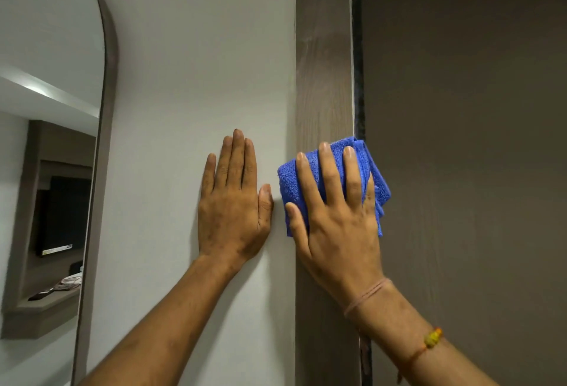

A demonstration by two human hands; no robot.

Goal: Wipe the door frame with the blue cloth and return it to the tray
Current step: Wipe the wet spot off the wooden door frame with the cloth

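- The right hand (334, 220) is flat on the blue cloth (310, 177), pressing it against the door frame (322, 79). That frame is the vertical wood-grain strip running top to bottom through the middle of the view.
- The fingers (329, 171) of that hand are spread out over the cloth, not curled around it. So it's pinned under the palm against the wood, not really gripped.
- The cloth is bunched and folded, and sticks out past the hand at the top, left and right. Its right edge hangs over the dark gap between frame and door (460, 140).
- The left hand (233, 201) is flat on the pale wall (190, 63), just beside the frame. Fingers point up and lie straight and close together, thumb out toward the cloth, holding nothing.
- The left thumb tip sits right next to the cloth's left edge. Can't tell if they touch.
- The right wrist has a thin pinkish thread (366, 295) around it and, lower down, an orange thread with a yellow bead (432, 338).
- At far left there's an arched mirror (46, 109) with a grey-brown rim, showing a dark TV screen and a shelf in the reflection.
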